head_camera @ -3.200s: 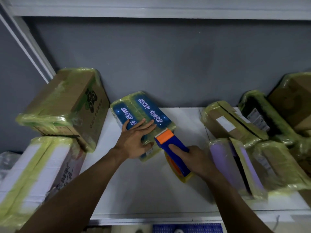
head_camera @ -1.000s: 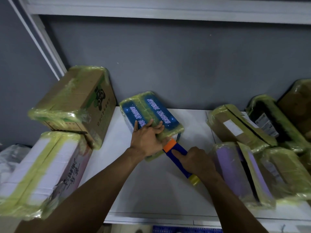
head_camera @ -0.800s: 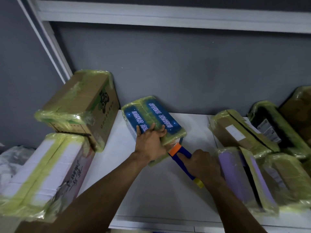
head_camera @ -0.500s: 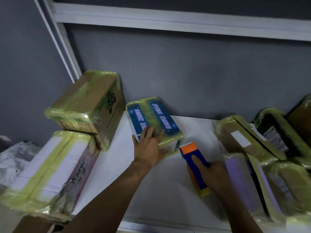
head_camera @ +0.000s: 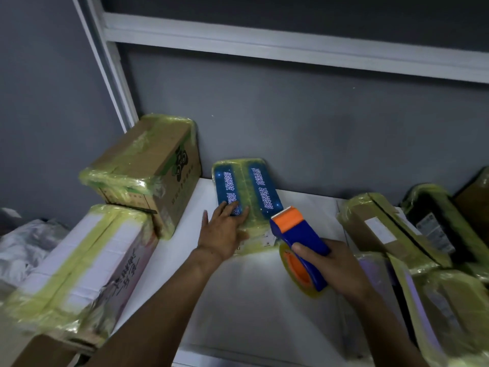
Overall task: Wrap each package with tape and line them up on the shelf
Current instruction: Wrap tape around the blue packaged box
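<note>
A blue package with white lettering, wrapped in yellowish tape, lies on the white shelf against the grey back wall. My left hand presses flat on its near end with straight fingers. My right hand grips a blue and orange tape dispenser with a yellow tape roll, held just right of the package, its toothed end near the package's right edge.
A taped brown cardboard box stands at the left on a taped white box. Several taped packages crowd the right side, including a purple one. A white upright post and an upper shelf beam frame the bay.
My right hand pulled the dispenser away from the package's near edge and lifted it to the right. The left hand stayed pressed on the package while the view swung left.
</note>
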### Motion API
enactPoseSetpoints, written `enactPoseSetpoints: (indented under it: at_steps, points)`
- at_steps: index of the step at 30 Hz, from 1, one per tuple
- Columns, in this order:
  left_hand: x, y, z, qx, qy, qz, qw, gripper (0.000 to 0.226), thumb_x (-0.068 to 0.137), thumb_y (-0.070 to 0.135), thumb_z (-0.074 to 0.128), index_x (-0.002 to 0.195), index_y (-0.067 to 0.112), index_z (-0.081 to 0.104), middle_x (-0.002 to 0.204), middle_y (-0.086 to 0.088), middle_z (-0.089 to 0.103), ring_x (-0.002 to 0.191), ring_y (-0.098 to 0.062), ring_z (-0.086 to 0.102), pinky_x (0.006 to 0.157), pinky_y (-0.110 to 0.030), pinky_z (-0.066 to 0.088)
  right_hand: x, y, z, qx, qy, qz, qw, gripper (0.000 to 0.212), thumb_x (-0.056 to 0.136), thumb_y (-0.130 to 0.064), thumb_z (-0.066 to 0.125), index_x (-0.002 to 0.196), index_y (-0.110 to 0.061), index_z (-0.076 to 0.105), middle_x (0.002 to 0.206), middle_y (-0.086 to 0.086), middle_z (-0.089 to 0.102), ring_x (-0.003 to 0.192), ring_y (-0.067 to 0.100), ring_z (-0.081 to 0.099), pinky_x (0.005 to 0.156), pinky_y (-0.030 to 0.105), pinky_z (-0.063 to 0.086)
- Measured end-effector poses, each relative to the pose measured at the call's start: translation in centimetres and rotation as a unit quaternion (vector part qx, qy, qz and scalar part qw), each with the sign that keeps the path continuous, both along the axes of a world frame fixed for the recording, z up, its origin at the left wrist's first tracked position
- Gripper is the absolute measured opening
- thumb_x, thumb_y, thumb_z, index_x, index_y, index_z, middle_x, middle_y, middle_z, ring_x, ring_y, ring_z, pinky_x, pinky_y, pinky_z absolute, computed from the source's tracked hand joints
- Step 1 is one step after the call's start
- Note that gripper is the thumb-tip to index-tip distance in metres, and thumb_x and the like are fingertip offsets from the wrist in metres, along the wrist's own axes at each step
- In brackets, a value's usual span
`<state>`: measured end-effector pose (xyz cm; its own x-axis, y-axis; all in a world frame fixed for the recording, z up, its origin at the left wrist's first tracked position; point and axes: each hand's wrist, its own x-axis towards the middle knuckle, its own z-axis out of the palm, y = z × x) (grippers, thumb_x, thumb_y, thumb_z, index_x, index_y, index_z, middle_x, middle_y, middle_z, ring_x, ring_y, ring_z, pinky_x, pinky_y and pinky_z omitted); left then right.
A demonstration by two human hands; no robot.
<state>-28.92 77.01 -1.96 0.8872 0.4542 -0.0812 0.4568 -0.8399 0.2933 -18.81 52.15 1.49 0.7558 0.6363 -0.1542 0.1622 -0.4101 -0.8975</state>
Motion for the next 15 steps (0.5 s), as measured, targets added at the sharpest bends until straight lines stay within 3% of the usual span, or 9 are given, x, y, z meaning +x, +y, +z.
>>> enactPoseSetpoints:
  at_steps: [2, 4, 6, 8, 9, 11, 13, 15]
  points:
    - [-0.9, 0.4, 1.0, -0.011, 0.006, -0.004, 1.000, 0.077, 0.098, 0.038, 0.063, 0.159, 0.044, 0.016, 0.170, 0.006, -0.009, 0.156, -0.024, -0.013, 0.123, -0.056, 0.000, 0.3, 0.3, 0.4, 0.000, -0.007, 0.030, 1.000, 0.052, 0.069, -0.060, 0.081, 0.096, -0.016, 0.075, 0.085, 0.003, 0.077, 0.080, 0.020, 0.075, 0.081, 0.046, 0.061]
    - [-2.0, -0.1, 1.6, -0.100, -0.113, 0.009, 0.988, 0.068, 0.096, 0.030, 0.068, 0.154, 0.042, 0.035, 0.169, 0.007, 0.009, 0.155, -0.018, 0.002, 0.123, -0.048, 0.015, 0.4, 0.3, 0.7, -0.002, -0.017, 0.058, 0.998, 0.055, 0.069, -0.062, 0.086, 0.098, -0.017, 0.074, 0.087, 0.002, 0.077, 0.083, 0.020, 0.075, 0.081, 0.046, 0.060]
    - [-3.2, -1.2, 2.2, -0.264, -0.277, 0.059, 0.922, 0.039, 0.097, 0.025, 0.067, 0.134, 0.038, 0.062, 0.149, 0.014, 0.047, 0.139, -0.008, 0.038, 0.110, -0.034, 0.045, 0.6, 0.3, 1.0, -0.008, -0.026, 0.091, 0.996, 0.061, 0.066, -0.067, 0.083, 0.100, -0.017, 0.073, 0.090, 0.002, 0.076, 0.085, 0.021, 0.074, 0.081, 0.045, 0.060]
    - [-3.9, -2.4, 3.3, -0.424, -0.317, 0.120, 0.840, 0.017, 0.096, 0.042, 0.064, 0.108, 0.040, 0.077, 0.118, 0.017, 0.069, 0.112, -0.008, 0.063, 0.085, -0.020, 0.054, 0.7, 0.5, 1.2, -0.009, -0.033, 0.118, 0.992, 0.063, 0.066, -0.068, 0.077, 0.100, -0.016, 0.073, 0.089, 0.003, 0.076, 0.085, 0.022, 0.074, 0.081, 0.045, 0.060]
    - [-4.1, -2.8, 3.7, -0.466, -0.302, 0.131, 0.821, 0.025, 0.092, 0.053, 0.062, 0.100, 0.037, 0.080, 0.107, 0.016, 0.074, 0.101, -0.009, 0.067, 0.079, -0.020, 0.053, 0.7, 0.6, 1.3, -0.006, -0.032, 0.128, 0.991, 0.063, 0.066, -0.069, 0.077, 0.101, -0.016, 0.073, 0.090, 0.003, 0.076, 0.086, 0.022, 0.074, 0.081, 0.044, 0.060]
    - [-4.5, -3.3, 4.1, -0.506, -0.278, 0.129, 0.806, 0.036, 0.088, 0.060, 0.062, 0.098, 0.032, 0.081, 0.102, 0.011, 0.077, 0.089, -0.015, 0.065, 0.086, -0.032, 0.052, 0.6, 0.8, 1.5, -0.002, -0.030, 0.148, 0.988, 0.061, 0.067, -0.069, 0.076, 0.104, -0.020, 0.073, 0.092, 0.000, 0.076, 0.088, 0.019, 0.074, 0.081, 0.040, 0.060]
    - [-4.8, -3.5, 4.3, -0.523, -0.283, 0.123, 0.794, 0.039, 0.084, 0.061, 0.065, 0.102, 0.029, 0.081, 0.104, 0.007, 0.077, 0.092, -0.021, 0.065, 0.096, -0.044, 0.053, 0.6, 1.1, 1.6, 0.002, -0.039, 0.167, 0.985, 0.060, 0.069, -0.070, 0.074, 0.106, -0.023, 0.072, 0.094, -0.002, 0.076, 0.090, 0.017, 0.073, 0.081, 0.036, 0.060]
    - [-5.0, -3.7, 4.5, -0.537, -0.284, 0.127, 0.784, 0.041, 0.082, 0.060, 0.067, 0.105, 0.029, 0.080, 0.106, 0.005, 0.077, 0.101, -0.025, 0.068, 0.099, -0.047, 0.053, 0.6, 1.3, 1.6, 0.007, -0.045, 0.175, 0.983, 0.059, 0.069, -0.070, 0.074, 0.106, -0.024, 0.071, 0.095, -0.004, 0.076, 0.091, 0.017, 0.073, 0.080, 0.032, 0.060]
